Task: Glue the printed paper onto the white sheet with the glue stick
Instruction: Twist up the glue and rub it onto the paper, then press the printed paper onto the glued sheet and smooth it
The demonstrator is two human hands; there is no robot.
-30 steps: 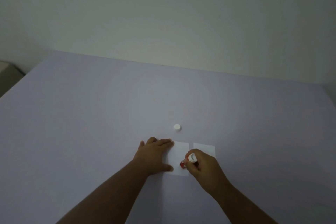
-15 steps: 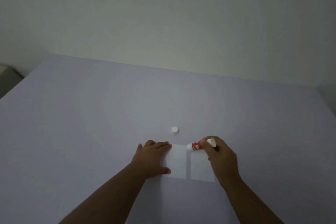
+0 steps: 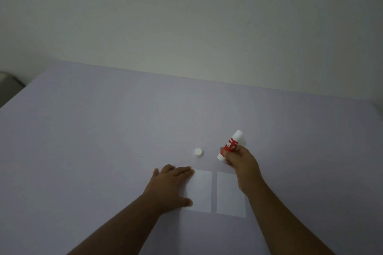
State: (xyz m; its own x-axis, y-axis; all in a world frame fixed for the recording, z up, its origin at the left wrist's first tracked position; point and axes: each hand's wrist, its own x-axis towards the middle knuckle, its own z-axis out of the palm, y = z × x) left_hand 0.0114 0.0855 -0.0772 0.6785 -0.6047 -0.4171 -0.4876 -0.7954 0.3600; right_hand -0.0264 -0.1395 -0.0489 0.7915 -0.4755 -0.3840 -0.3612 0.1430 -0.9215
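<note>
Two white paper pieces lie side by side on the lavender table (image 3: pixel 103 141): the left paper (image 3: pixel 200 190) and the right paper (image 3: pixel 228 194). No print shows on either. My left hand (image 3: pixel 170 186) lies flat with fingers spread, pressing the left paper's left edge. My right hand (image 3: pixel 240 163) holds the red and white glue stick (image 3: pixel 230 144) tilted above the table, just beyond the right paper. The stick's white cap (image 3: pixel 198 152) stands on the table beyond the left paper, left of the stick.
A pale wall (image 3: pixel 186 16) rises behind the table's far edge. A grey object (image 3: pixel 8 87) sits off the table's left corner.
My right hand has lifted the glue stick off the left paper and carried it away and to the right, past the right paper's far edge. My left hand has stayed put.
</note>
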